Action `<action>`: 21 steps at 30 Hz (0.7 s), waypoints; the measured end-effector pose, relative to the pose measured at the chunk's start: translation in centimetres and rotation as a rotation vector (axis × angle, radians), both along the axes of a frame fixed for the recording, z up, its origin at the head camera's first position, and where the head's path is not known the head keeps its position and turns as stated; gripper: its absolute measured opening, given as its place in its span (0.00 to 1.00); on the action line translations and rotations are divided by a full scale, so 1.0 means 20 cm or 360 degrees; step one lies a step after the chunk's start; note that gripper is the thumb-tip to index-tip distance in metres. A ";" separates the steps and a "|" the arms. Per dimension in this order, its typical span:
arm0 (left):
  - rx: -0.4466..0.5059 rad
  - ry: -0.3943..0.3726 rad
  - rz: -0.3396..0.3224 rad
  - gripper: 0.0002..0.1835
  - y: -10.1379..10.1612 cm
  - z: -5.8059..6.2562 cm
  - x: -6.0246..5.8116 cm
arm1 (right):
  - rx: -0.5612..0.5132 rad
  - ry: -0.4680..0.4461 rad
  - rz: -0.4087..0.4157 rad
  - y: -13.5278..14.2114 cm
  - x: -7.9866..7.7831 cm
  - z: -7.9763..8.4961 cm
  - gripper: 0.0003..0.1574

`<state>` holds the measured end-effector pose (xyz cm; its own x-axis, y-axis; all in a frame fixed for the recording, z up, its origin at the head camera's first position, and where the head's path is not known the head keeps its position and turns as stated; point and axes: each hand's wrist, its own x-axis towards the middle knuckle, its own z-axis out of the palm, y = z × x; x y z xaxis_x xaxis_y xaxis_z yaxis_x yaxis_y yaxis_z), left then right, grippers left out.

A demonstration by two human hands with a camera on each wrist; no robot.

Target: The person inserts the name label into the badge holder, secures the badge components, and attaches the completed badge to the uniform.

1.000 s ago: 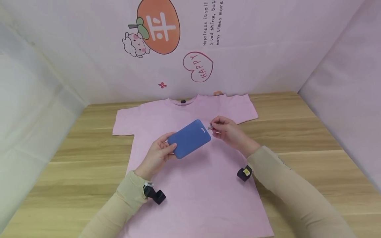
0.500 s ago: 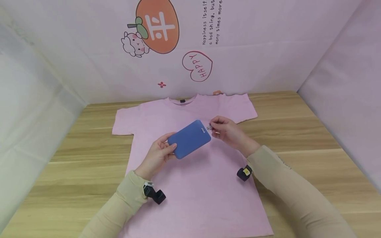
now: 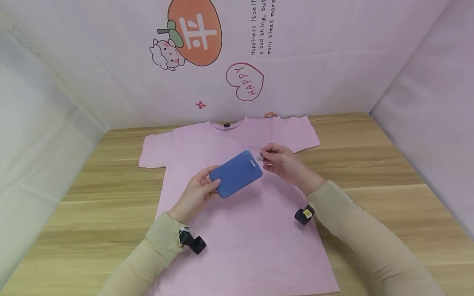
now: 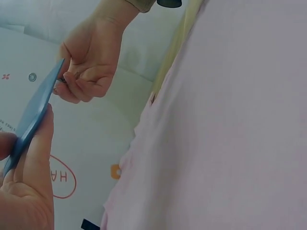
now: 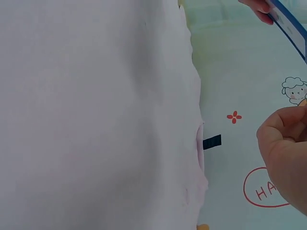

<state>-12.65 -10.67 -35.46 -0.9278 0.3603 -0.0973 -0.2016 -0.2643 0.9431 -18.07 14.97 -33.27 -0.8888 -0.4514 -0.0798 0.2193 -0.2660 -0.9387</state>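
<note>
My left hand (image 3: 198, 191) grips a blue badge holder (image 3: 237, 174) by its near end, thumb on top and fingers beneath. The holder is held up over a pink T-shirt (image 3: 240, 246), its slotted end pointing up and right. In the right wrist view, the other side of the badge holder (image 5: 290, 28) looks pale and clear with a blue rim. My right hand (image 3: 283, 164) pinches a small clip-like piece with a round metal stud (image 3: 259, 158), just beside the slot. The fingers cover most of that piece. Left wrist view: the right hand (image 4: 91, 62) overlaps the holder's far tip.
The T-shirt lies spread on a wooden table (image 3: 92, 213), its collar toward the back. A printed white cloth (image 3: 314, 61) hangs behind the table, with plain cloth walls at both sides. Dark wrist cameras (image 3: 192, 240) sit over the shirt on both arms.
The badge holder's slotted end dips very slightly, and the small piece in my right hand shifts a little at the slot. Both hands otherwise stay nearly in place.
</note>
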 end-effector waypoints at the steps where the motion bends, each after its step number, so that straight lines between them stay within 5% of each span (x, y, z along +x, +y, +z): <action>1: 0.0004 -0.0004 -0.0006 0.27 0.00 0.00 0.00 | 0.0002 0.0005 0.0004 0.00 0.00 0.00 0.22; 12: -0.0095 -0.0042 -0.0106 0.26 -0.02 -0.03 -0.02 | 0.0120 0.0082 0.0056 -0.02 0.01 0.07 0.19; 21: -0.0247 0.0026 -0.0041 0.29 -0.01 -0.04 -0.05 | 0.0271 0.0184 0.0091 -0.03 0.01 0.12 0.19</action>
